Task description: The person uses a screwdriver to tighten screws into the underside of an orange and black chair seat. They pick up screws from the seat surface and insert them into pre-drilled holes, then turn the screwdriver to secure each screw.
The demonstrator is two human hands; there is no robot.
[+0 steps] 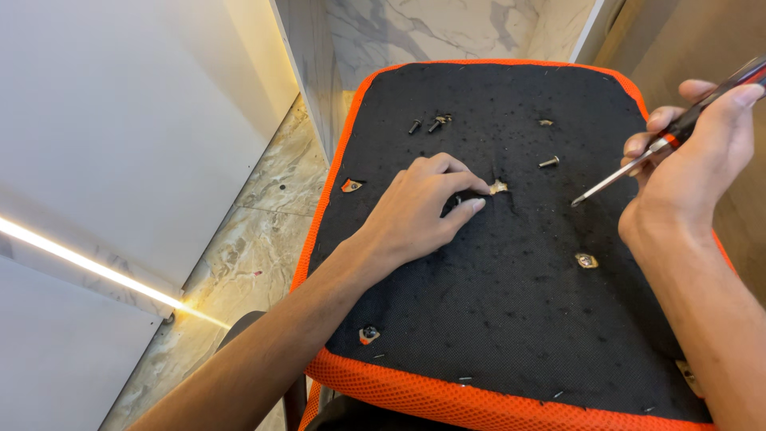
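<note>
The left hand (pixel 419 209) lies palm down on the black fabric underside of a chair seat with orange mesh edging (pixel 479 319), its thumb and forefinger narrowed onto a small dark bolt (pixel 463 196) just beside a torn hole showing a brass-coloured insert (pixel 499 187). The right hand (pixel 694 164) is wrapped around a screwdriver with a red and black handle (pixel 638 164), whose tip hangs above the fabric, right of that hole and apart from it. Loose dark bolts (pixel 427 124) lie near the far edge, and a silver bolt (pixel 549 162) lies between the hands. The middle of the fabric toward the near orange border lies open; marble floor (pixel 247 239) runs along the seat's left edge.
</note>
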